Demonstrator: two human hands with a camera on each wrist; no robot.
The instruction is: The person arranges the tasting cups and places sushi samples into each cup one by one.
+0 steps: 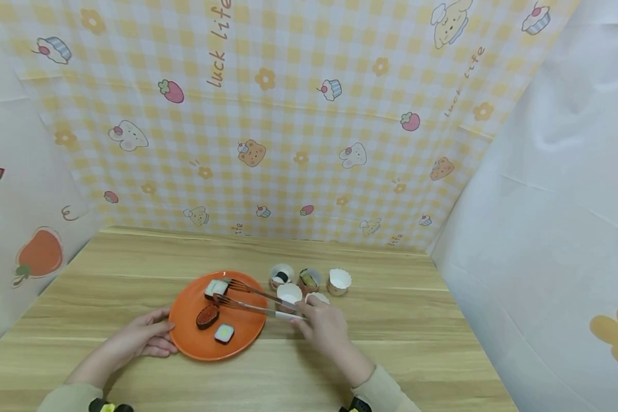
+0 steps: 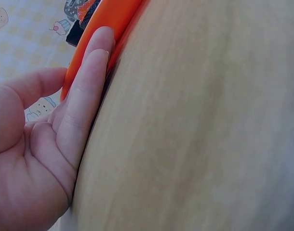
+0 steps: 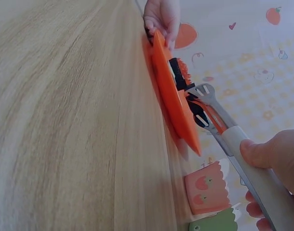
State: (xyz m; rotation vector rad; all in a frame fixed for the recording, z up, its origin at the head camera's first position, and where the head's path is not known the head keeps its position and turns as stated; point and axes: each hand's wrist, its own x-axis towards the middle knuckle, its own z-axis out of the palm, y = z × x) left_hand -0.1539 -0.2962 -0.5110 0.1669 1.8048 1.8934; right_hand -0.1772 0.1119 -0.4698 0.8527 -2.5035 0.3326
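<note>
Toward the back of the round orange plate [image 1: 187, 303], pinched by the left hand [image 1: 145, 334], the white square sushi piece [image 1: 216, 289], probably soft, is best taken by its sides with metal tongs [image 1: 268, 312] gripped by the right hand [image 1: 321, 325].

We see a round, glossy orange plate [image 1: 201, 345] lying flat at left, bearing three small sushi pieces [image 1: 208, 317], with slender white-handled metal tongs [image 3: 233, 137] parted over it.
</note>
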